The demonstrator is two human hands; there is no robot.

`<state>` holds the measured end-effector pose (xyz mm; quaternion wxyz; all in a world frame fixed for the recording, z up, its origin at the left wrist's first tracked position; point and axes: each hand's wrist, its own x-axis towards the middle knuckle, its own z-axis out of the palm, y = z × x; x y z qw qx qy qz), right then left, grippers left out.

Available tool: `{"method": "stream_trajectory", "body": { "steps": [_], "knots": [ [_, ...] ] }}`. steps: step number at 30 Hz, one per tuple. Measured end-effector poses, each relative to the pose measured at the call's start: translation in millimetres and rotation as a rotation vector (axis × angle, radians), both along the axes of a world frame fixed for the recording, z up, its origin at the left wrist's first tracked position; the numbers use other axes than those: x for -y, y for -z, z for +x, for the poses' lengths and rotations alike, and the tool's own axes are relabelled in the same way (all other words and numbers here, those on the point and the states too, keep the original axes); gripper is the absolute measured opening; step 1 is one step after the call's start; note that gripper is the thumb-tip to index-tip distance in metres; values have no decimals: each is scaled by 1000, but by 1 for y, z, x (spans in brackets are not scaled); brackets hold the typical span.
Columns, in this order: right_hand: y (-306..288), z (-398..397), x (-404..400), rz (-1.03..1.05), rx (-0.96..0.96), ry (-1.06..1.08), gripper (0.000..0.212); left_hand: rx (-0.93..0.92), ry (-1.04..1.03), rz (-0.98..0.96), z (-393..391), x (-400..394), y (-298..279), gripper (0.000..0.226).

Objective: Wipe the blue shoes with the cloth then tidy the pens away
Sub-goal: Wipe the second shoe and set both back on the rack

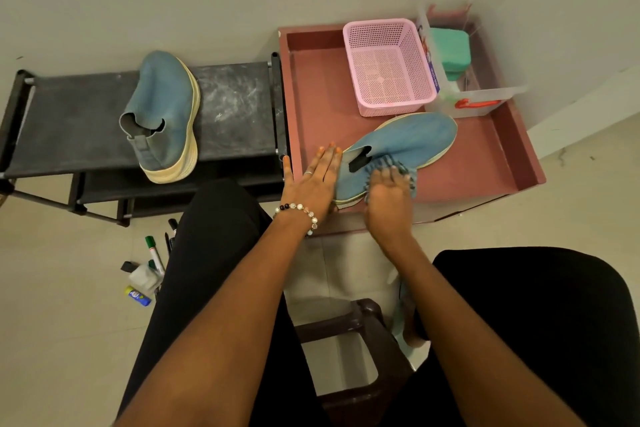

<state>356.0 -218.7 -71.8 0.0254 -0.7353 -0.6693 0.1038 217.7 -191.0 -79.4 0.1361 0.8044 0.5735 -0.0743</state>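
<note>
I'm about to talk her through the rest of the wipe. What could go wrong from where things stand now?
The shoe being wiped has its heel over the near edge of the red tray, steadied only by the flat left hand; a hard stroke from the right hand with the cloth might push it off. The pens lie on the floor beside her leg and could be kicked or stepped on.

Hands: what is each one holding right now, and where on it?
The right hand grips the bunched cloth against the shoe near its opening. The left hand lies flat on the heel, gripping nothing.
</note>
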Motion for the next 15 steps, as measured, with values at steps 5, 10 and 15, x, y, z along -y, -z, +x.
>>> {"method": "stream_trajectory", "body": {
  "steps": [5, 10, 15],
  "knots": [
    [-6, -34, 19, 56, -270, -157, 47, 14, 7, 10, -1, -1, 3, 68],
    [-13, 38, 2, 10, 1, -523, 65, 21, 19, -33, -3, -1, -1, 98],
    [-12, -13, 0, -68, 105, -209, 40, 11, 4, 13, -1, -1, 3, 86]
  ]
}}
